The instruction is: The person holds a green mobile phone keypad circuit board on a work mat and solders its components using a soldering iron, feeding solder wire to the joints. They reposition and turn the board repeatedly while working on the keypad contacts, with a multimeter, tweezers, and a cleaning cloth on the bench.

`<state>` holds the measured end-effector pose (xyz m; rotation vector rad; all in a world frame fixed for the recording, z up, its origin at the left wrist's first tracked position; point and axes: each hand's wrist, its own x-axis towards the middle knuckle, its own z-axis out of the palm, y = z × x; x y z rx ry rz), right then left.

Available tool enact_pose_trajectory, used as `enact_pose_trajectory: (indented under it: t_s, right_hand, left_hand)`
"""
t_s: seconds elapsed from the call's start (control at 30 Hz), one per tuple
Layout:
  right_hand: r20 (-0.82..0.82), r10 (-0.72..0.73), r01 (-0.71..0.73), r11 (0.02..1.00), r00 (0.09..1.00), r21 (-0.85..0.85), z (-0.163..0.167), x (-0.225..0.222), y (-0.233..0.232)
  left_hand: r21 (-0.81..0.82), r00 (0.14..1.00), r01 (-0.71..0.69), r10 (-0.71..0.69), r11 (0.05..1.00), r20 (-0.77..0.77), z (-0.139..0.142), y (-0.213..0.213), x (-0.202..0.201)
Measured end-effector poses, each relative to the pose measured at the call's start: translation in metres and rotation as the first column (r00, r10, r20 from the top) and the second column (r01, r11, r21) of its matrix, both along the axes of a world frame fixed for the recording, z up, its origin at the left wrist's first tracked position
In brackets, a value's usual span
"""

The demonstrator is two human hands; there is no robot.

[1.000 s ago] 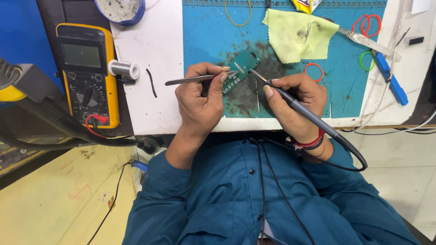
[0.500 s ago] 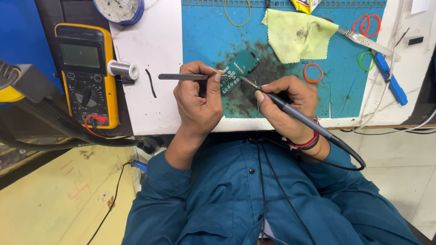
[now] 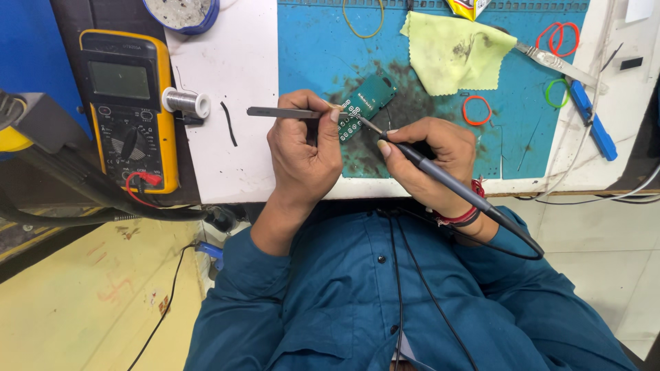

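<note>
Fingers of our left hand (image 3: 302, 148) pinch tweezers (image 3: 285, 113) pointing to three o'clock; our right hand (image 3: 430, 161) grips the soldering iron (image 3: 440, 175), tip toward ten o'clock, meeting at the green circuit board (image 3: 368, 103).

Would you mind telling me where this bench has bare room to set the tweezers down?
The white strip between the solder spool and the blue mat is bare apart from a black wire scrap. It is crowded around the circuit board, both hands, the yellow cloth and the rubber bands.
</note>
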<state>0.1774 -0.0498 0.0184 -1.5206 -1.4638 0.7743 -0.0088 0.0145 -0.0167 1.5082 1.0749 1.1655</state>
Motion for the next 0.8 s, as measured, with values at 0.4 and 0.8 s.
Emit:
enact_pose_trajectory:
  t_s: [0.4,0.8]
  right_hand:
    - [0.032,-0.005,0.005,1.0,0.999,0.013,0.001,-0.0006,0.0015]
    - [0.021,-0.021,0.021,1.0,1.0,0.017,-0.0003,-0.0003,0.0002]
  left_hand:
    - [0.034,1.0,0.011,-0.011,0.999,-0.005,-0.0006,0.0013,0.0007]
    - [0.004,1.0,-0.001,0.001,1.0,0.008,0.0008,0.0012,0.0014]
